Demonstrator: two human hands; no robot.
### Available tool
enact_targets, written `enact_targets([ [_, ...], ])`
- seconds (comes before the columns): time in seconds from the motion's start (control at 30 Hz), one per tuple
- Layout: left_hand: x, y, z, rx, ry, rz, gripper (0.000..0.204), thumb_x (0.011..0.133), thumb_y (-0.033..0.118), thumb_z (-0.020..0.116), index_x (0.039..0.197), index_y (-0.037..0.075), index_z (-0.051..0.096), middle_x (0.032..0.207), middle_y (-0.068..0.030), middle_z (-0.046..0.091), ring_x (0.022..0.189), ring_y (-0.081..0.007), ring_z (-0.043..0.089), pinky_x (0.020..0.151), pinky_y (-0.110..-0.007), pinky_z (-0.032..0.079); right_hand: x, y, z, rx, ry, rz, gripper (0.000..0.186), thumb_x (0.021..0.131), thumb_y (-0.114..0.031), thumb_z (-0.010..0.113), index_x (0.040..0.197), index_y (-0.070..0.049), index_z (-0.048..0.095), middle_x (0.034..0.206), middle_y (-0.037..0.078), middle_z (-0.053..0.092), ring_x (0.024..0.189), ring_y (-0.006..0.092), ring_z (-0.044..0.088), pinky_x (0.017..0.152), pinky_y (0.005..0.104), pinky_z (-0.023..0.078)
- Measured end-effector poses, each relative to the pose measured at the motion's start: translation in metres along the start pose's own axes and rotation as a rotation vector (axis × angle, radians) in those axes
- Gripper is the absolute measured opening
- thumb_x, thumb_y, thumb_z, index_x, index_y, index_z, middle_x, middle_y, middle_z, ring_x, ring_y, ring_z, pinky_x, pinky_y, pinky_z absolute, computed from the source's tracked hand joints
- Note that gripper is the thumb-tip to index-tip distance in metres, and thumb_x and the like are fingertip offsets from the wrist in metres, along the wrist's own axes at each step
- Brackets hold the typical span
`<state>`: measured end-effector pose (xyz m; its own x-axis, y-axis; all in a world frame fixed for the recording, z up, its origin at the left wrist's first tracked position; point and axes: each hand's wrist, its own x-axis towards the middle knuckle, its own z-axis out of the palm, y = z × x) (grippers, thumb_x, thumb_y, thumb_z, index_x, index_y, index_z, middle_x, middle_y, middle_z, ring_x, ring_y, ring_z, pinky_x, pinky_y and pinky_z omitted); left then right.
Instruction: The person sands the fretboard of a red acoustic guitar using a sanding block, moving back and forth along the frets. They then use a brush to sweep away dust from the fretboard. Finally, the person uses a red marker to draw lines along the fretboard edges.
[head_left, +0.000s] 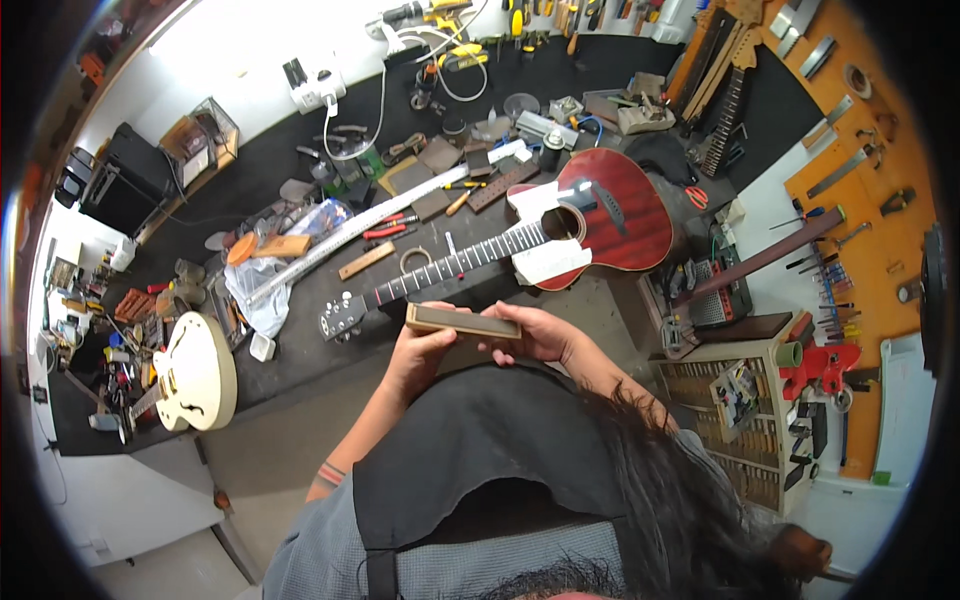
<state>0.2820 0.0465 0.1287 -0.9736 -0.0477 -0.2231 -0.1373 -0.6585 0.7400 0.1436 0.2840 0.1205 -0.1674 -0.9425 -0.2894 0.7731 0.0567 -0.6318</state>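
Observation:
A long wooden block (463, 322) with a dark brown flat face and pale edges is held level in front of my chest; it looks like a sanding block. My left hand (418, 355) is closed round its left end, thumb along the near edge. At the right end, my right hand (540, 333) grips it with the fingers curled beneath. Just beyond my hands a red-brown acoustic guitar (645, 225) lies face up on the bench, its neck (455, 265) pointing left. White sheets (552, 262) cover the top on either side of its soundhole.
The dark workbench (300, 375) curves round me. A cream hollow-body guitar (198, 375) stands at the left. Beyond the neck lie a long metal straightedge (370, 225), red-handled pliers (390, 227) and wood pieces. Tools hang on the orange board (860, 200) at right, above a drawer cabinet (735, 410).

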Motion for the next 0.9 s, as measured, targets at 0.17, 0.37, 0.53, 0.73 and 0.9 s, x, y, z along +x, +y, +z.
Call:
enact_targets([
  [0.17,-0.013,0.020,-0.008,0.065,0.014,-0.008,0.053,0.095,0.009,0.081,0.143,0.003,0.058,0.140,-0.0183,0.068,0.127,-0.0281,0.066,0.111,-0.043,0.052,0.011,0.010,0.033,0.074,-0.016,0.004,0.052,0.119,-0.040,0.045,0.155,-0.004,0.053,0.107,0.007,0.067,0.074,0.0096,0.058,0.066,0.0220,0.050],
  [0.37,-0.018,0.021,-0.045,0.100,0.094,-0.134,0.044,0.105,0.014,0.069,0.145,0.002,0.056,0.131,-0.0140,0.072,0.105,-0.0199,0.073,0.094,-0.034,0.059,0.001,-0.025,0.023,0.172,0.219,-0.371,0.044,0.118,-0.036,0.050,0.152,-0.009,0.052,0.115,0.007,0.069,0.086,0.0121,0.063,0.078,0.0301,0.053],
  [0.53,-0.030,0.006,-0.087,0.012,0.369,-0.173,0.031,0.106,0.018,0.068,0.135,0.006,0.064,0.108,-0.0104,0.076,0.093,-0.0180,0.072,0.082,-0.033,0.058,0.004,-0.139,-0.043,0.003,0.310,-0.653,0.038,0.117,-0.032,0.053,0.149,-0.012,0.051,0.115,0.005,0.068,0.095,0.0137,0.067,0.079,0.0328,0.055],
  [0.73,-0.007,-0.010,-0.087,-0.124,0.633,-0.050,0.023,0.105,0.019,0.069,0.126,0.010,0.068,0.098,-0.0088,0.074,0.081,-0.0208,0.066,0.075,-0.037,0.055,0.028,-0.308,-0.126,-0.258,0.498,-0.838,0.037,0.118,-0.023,0.049,0.153,-0.011,0.048,0.115,0.005,0.065,0.091,0.0146,0.065,0.075,0.0305,0.054],
  [0.9,0.007,-0.022,-0.080,-0.115,0.726,-0.051,0.026,0.104,0.019,0.070,0.128,0.010,0.067,0.099,-0.0099,0.073,0.083,-0.0213,0.067,0.075,-0.039,0.055,0.066,-0.436,-0.172,-0.642,0.768,-0.966,0.056,0.115,-0.022,0.054,0.166,-0.010,0.035,0.115,0.005,0.064,0.089,0.0103,0.062,0.070,0.0268,0.052],
])
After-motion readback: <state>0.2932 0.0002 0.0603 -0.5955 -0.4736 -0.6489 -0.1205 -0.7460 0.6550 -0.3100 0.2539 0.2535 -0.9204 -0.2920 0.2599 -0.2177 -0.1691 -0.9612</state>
